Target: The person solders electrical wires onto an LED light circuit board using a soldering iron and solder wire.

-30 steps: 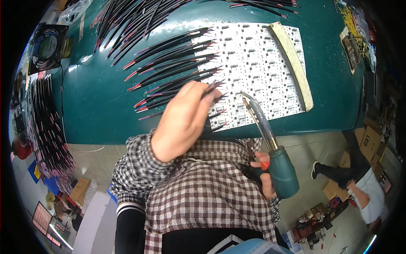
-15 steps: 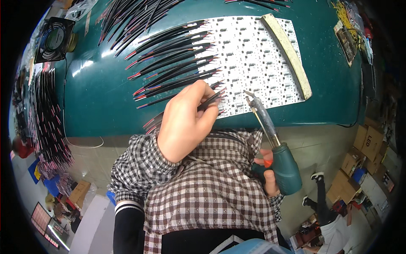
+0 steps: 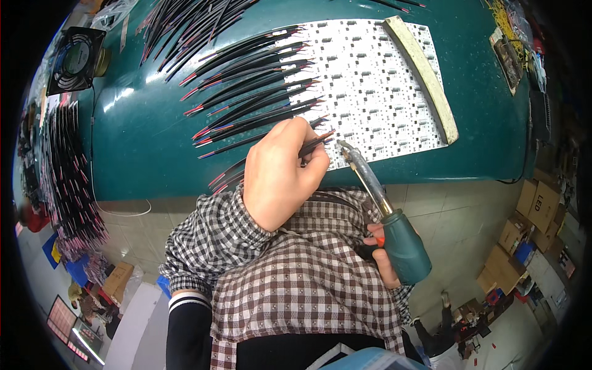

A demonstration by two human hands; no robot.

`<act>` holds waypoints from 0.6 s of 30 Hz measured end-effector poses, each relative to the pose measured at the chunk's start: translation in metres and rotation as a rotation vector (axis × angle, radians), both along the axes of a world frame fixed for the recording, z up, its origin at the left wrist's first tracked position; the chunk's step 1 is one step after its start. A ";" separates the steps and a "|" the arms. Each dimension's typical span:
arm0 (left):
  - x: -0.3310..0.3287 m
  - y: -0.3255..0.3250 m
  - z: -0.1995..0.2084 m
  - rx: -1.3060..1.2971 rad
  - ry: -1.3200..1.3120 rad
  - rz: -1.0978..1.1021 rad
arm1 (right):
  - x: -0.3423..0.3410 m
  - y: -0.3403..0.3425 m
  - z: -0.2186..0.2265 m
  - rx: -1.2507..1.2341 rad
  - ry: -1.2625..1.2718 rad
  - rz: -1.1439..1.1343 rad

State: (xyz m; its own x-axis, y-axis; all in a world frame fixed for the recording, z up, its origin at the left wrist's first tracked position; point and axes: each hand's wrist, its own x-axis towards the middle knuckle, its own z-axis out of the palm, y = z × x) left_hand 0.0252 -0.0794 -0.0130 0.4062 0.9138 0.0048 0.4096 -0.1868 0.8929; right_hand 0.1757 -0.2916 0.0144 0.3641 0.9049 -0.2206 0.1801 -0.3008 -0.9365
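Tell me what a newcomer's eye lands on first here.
First, the left hand at centre, pinching a thin black wire against the near edge of the white LED panel on the teal table. Beside it, the right hand aims a green-handled soldering iron at that spot.

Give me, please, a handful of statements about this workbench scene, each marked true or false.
1. The left hand pinches a thin black wire at the near edge of the white circuit panel. True.
2. The right hand holds a yellow screwdriver. False: it grips a teal-handled soldering tool whose tip points at the panel.
3. The table has a dark green top. True.
4. The black fan sits at the table's right end. False: it is at the far left.
5. A pale strip lies across the panel's right part. True.
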 end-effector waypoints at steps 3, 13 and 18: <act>0.002 0.000 0.005 -0.062 0.004 -0.014 | -0.002 -0.001 -0.002 0.034 -0.025 -0.031; 0.001 0.000 0.005 -0.031 -0.001 -0.021 | -0.003 0.008 0.007 0.044 -0.182 0.027; 0.000 0.000 0.003 -0.003 -0.002 -0.029 | 0.001 0.011 0.008 0.081 -0.495 0.187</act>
State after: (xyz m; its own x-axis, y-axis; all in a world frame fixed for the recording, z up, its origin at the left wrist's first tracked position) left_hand 0.0250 -0.0790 -0.0101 0.4324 0.9017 0.0029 0.4022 -0.1958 0.8944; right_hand 0.1765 -0.2808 0.0226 0.2374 0.9714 0.0094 0.6495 -0.1516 -0.7451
